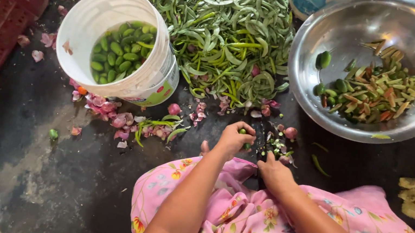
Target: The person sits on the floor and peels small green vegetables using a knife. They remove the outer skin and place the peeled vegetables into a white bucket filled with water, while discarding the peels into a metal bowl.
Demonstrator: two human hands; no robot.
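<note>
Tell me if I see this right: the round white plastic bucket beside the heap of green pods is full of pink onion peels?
Not quite. In the head view the round white plastic bucket beside the heap of green pods holds trimmed green pieces; the pink onion peels lie on the floor below it.

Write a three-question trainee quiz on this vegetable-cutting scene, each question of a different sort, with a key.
1. True or false: the white bucket holds cut green pieces.
2. Multiple choice: where do the sliced green strips lie? A) in the red crate B) in the steel bowl C) on the pink floral cloth
3. Fill in: the left hand holds a small ____ vegetable beside the dark blade.

Key: 1 true; 2 B; 3 green. The right hand rests at the blade's base, and the heap of green pods lies between bucket and bowl.
</note>
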